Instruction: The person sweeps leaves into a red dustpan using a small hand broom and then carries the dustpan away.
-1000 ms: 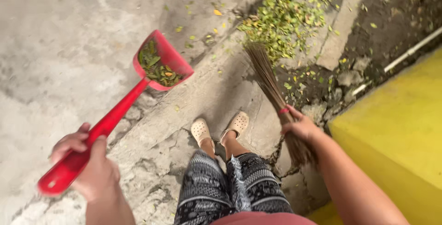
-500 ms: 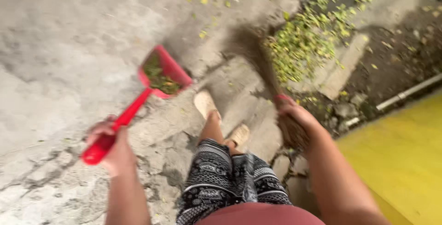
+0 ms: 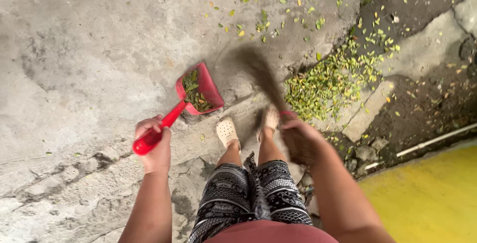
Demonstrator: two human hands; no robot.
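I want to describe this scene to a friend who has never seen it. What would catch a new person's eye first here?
First the red dustpan, already holding green leaves, gripped by its long handle in the left hand at centre left. Next the pile of yellow-green leaves heaped along the cracked edge of the concrete ground at upper right, with the stick broom, blurred in motion, in the right hand beside it. The bright yellow surface fills the lower right corner.

The dustpan [image 3: 198,90] at mid-frame is bright red, handle included. The leaves [image 3: 333,79] piled right of centre are yellow-green. The broom [image 3: 268,86] is brown with a red band. The clogs [image 3: 227,132] are cream. The trousers [image 3: 248,193] are black-and-white patterned. The floor [image 3: 74,49] is grey; the surface [image 3: 427,198] at lower right is yellow.
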